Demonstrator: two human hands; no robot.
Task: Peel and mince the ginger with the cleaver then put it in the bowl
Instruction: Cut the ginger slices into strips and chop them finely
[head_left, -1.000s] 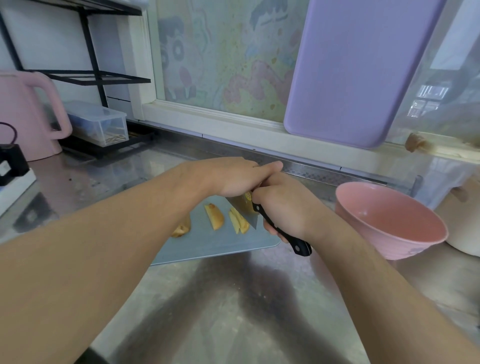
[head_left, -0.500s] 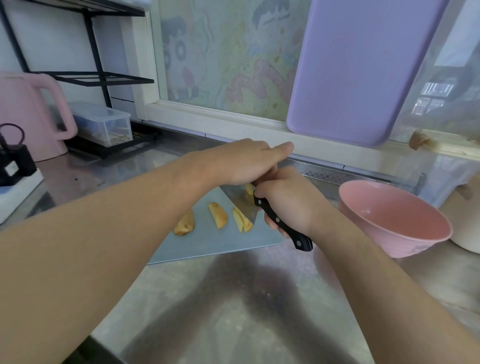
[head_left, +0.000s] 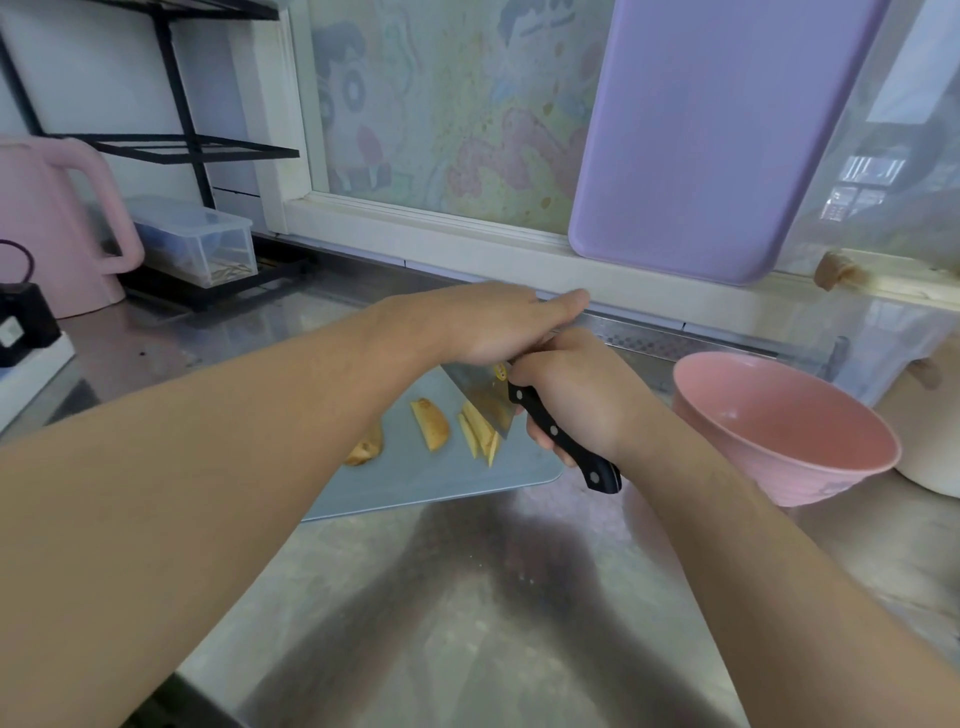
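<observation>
Two bare forearms are seen reaching from the near edge across a steel counter (head_left: 467, 623) toward a pale blue board (head_left: 441, 483). The right hand (head_left: 576, 395) is curled round the black riveted handle of the cleaver (head_left: 483, 395), whose blade is held tilted over the right part of the board. The left hand (head_left: 488, 322) is laid flat over the top of the blade, fingers straight and pointing right; what lies beneath its palm cannot be made out. Ginger is spread on the board: thin yellow strips (head_left: 480, 434) just under the blade's near corner, a peeled wedge (head_left: 431, 423) to their left, and a further piece (head_left: 366, 447) partly hidden by the left forearm. A small yellow bit is seen on the blade beside the right thumb. A pink bowl (head_left: 779, 431) stands right of the board, near the right wrist, tipped toward the viewer. Farther off, a lilac board (head_left: 701, 130) is leaned against the window, and a clear box (head_left: 197, 239), a black rack (head_left: 171, 145) and a pink jug (head_left: 57, 223) are placed at far left.
</observation>
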